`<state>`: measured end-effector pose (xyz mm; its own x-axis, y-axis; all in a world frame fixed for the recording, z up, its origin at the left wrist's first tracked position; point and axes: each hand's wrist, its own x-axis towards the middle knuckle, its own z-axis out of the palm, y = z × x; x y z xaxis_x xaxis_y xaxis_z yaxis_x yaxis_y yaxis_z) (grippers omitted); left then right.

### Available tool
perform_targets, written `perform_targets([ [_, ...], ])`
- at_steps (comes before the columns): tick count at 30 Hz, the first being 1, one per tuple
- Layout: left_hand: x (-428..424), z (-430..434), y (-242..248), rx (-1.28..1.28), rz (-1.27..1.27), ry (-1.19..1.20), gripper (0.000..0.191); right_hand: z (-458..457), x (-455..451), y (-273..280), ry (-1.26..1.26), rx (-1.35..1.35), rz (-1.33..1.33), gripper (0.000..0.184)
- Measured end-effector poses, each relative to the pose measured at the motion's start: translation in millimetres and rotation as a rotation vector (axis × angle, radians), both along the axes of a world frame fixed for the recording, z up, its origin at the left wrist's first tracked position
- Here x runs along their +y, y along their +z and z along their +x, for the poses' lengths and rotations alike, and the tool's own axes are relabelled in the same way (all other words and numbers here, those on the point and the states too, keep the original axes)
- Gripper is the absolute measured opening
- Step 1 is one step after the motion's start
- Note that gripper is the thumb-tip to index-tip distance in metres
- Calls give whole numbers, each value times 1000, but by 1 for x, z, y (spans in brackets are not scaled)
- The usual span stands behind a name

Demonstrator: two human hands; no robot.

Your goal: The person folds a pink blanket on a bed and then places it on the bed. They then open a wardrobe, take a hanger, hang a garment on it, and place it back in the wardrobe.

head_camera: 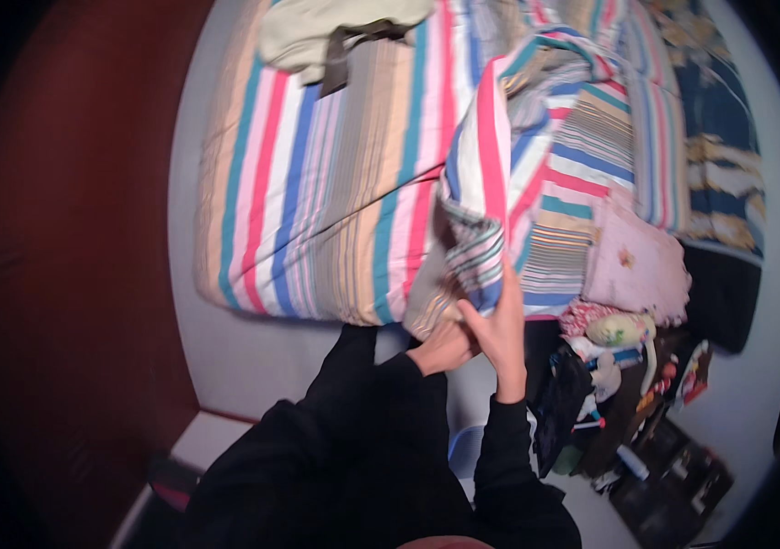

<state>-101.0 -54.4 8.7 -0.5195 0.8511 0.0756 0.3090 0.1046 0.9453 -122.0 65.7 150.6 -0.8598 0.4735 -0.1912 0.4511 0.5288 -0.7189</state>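
A multicolour striped quilt (pixel 335 192) is spread over the bed in front of me. Its right part (pixel 493 137) is folded back, with a gathered strip running down toward my body. At the near edge of the bed my left hand (pixel 446 348) grips the bottom of this gathered cloth. My right hand (pixel 503 326) is just right of it, its thumb and fingers around the bunched fabric and its thumb close to my left hand. Some of the left fingers are hidden behind the cloth and the other hand. Matching striped bedding (pixel 558 233) shows beyond the fold.
A beige garment with a dark band (pixel 308 41) lies on the far part of the quilt. Right of the bed are a pink cloth (pixel 637 264), a black box-like object (pixel 722 295) and a cluttered dark shelf (pixel 664 473). A dark red surface (pixel 74 240) stands at the left.
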Motion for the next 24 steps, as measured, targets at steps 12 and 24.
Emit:
perform_targets([
  [12, 3, 21, 93, -151, -372, -176, 63, 54, 62, -72, -687, 558, -844, 22],
  [24, 147, 69, 161, 0, -315, -482, 55, 317, 471, 92, -1048, 414, 291, 29],
])
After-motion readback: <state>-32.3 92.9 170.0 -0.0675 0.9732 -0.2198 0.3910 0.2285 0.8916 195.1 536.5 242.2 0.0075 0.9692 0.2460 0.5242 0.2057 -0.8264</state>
